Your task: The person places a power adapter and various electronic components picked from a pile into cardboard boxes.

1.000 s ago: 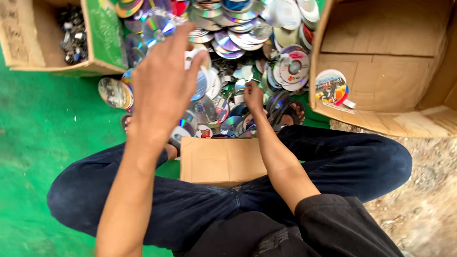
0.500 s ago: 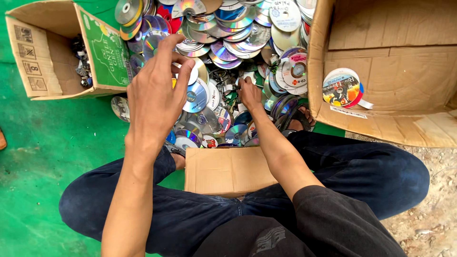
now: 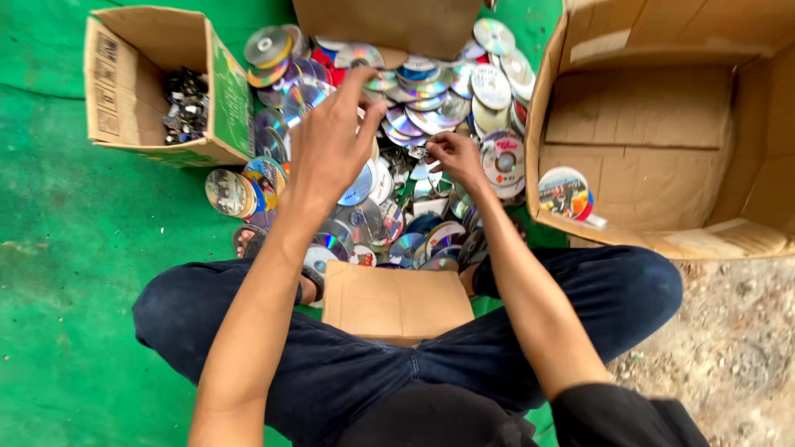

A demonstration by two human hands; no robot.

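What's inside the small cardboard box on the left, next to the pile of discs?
The small cardboard box holds a heap of small dark and silvery bits against its far inner wall. Its near wall hides the rest of the floor, and the pieces are too small to identify.

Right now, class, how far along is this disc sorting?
Done: small dark bits lie in the left box; one disc sits in the right box. In hand: the right hand pinches a small piece; the left hand hovers. Left: the large disc pile.
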